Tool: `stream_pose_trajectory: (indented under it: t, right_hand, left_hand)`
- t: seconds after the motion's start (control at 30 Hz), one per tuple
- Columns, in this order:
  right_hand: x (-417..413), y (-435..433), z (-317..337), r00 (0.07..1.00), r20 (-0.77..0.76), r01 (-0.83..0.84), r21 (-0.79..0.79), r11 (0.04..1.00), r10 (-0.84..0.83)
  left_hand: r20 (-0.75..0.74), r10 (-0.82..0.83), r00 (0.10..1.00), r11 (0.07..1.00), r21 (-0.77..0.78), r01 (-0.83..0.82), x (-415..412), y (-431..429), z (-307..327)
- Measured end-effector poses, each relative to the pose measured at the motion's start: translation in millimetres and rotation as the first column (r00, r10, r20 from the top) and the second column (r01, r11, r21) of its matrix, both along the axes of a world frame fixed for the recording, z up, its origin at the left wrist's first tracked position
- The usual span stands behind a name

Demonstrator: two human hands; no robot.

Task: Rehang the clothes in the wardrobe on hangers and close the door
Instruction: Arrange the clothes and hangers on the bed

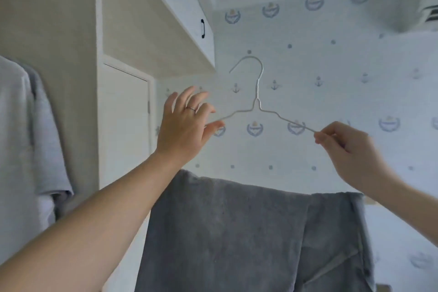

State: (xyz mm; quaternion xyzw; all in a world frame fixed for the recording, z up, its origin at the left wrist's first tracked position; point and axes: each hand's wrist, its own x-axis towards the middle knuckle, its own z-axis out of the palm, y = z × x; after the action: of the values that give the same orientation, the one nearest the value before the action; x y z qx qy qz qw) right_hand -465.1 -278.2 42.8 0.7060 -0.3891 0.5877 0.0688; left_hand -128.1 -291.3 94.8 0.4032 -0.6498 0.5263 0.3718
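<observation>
head: left hand point(184, 125), right hand point(348, 147) pinch wire hanger point(257, 102); grey shirt point(23, 125) in wardrobe point(99, 31)

White laminate wardrobe point(123, 125), open on the left

We see a pale grey cotton garment point(28, 125) hanging inside it; a dark grey plush cloth point(237, 232) drapes over a support we cannot make out.

No readable text, labels, brands or numbers anywhere. Wallpaper point(308, 59), right half of frame: anchor and crest motifs only, no lettering.
</observation>
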Motion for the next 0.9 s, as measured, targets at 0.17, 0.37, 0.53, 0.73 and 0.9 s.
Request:
stream_pose_trajectory:
  t: [0.17,0.37,0.53,0.73,0.9]
  right_hand:
    - [-113.1,43.3,-35.3,0.977,-0.028,0.215,0.114,0.970,-0.214]
    - [-238.3,102.9,-83.7,0.862,-0.062,0.501,0.241,0.831,-0.502]
    - [-327.3,157.9,-125.1,0.717,-0.111,0.678,0.339,0.652,-0.688]
    - [-412.7,233.0,-169.7,0.445,-0.175,0.845,0.407,0.347,-0.878]
    - [-448.4,305.8,-206.3,0.184,-0.251,0.904,0.423,0.063,-0.950]
  left_hand:
    - [0.095,-0.212,0.973,0.973,0.118,0.200,-122.6,-39.1,-50.5]
    - [0.024,-0.482,0.876,0.835,0.317,0.451,-290.0,-61.9,-116.2]
    - [-0.039,-0.682,0.730,0.653,0.416,0.633,-422.8,-61.3,-161.0]
    - [-0.096,-0.853,0.512,0.408,0.488,0.771,-579.4,-41.7,-210.0]
    - [-0.137,-0.943,0.303,0.179,0.558,0.810,-689.0,-1.9,-256.4]
